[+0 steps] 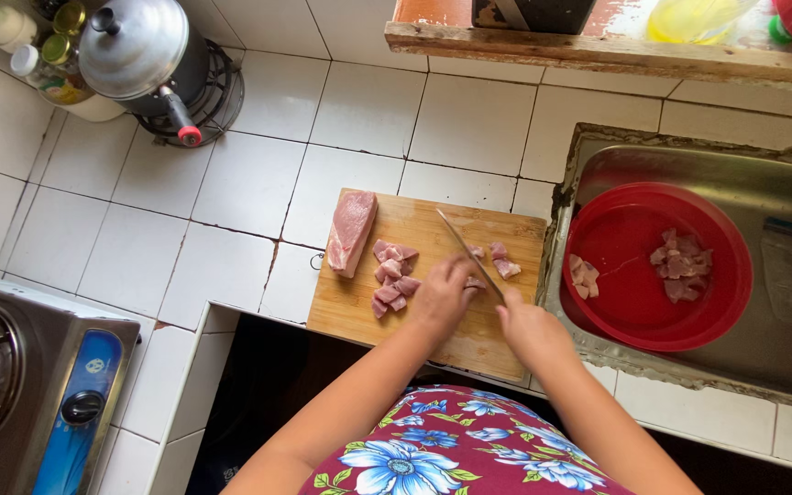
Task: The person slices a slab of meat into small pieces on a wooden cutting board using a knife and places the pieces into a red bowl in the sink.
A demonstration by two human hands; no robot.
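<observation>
White tiled counter (249, 183), grout lines dark, some tiles cracked. Set into it at right, a steel sink (781, 275) holding a round red basin (653, 321) with a few pale pink meat pieces (682, 264) inside. At left edge, a gas stove (38, 385) with blue front panel; at top left, a lidded metal pot (135, 46) on a wire stand.

Near centre, a wooden cutting board (433, 229), pale and rectangular, lying on the counter just beside the sink. On its left part, a large slab of raw meat (352, 231), pink with a paler fatty edge, uncut. Just beside it, a small heap of cut cubes (391, 275), pink and moist-looking. Two more cubes (504, 261) apart, past the blade.

Right hand (529, 325) closed around the handle of a knife (469, 252), blade angled up and left across the board. Left hand (442, 293) fingers curled down, pressing a small strip of meat (476, 282) against the board beside the blade.
</observation>
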